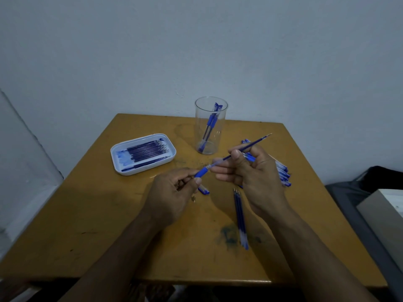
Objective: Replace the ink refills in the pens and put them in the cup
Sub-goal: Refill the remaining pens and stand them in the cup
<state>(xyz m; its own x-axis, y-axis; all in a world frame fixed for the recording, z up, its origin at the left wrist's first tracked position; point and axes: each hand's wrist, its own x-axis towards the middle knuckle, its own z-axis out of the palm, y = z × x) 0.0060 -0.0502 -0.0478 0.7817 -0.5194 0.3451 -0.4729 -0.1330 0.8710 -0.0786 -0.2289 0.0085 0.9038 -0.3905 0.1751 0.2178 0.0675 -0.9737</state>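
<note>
My left hand [174,192] grips a pen barrel [201,172] by its blue grip, above the table's middle. My right hand [250,171] pinches a blue refill [257,141] that runs from the barrel's open end up to the right, tip outward. A clear cup [210,125] stands at the back of the table with pens inside. A white tray [142,154] at the left holds several blue refills. A few refills [239,216] lie on the table under my right wrist. Several pens [283,173] lie behind my right hand.
A pen cap [204,190] and a small metal tip [193,199] lie on the brown table [109,214] near my left hand. An ink stain [229,234] marks the front. A wall stands close behind; grey and white items sit at the right edge.
</note>
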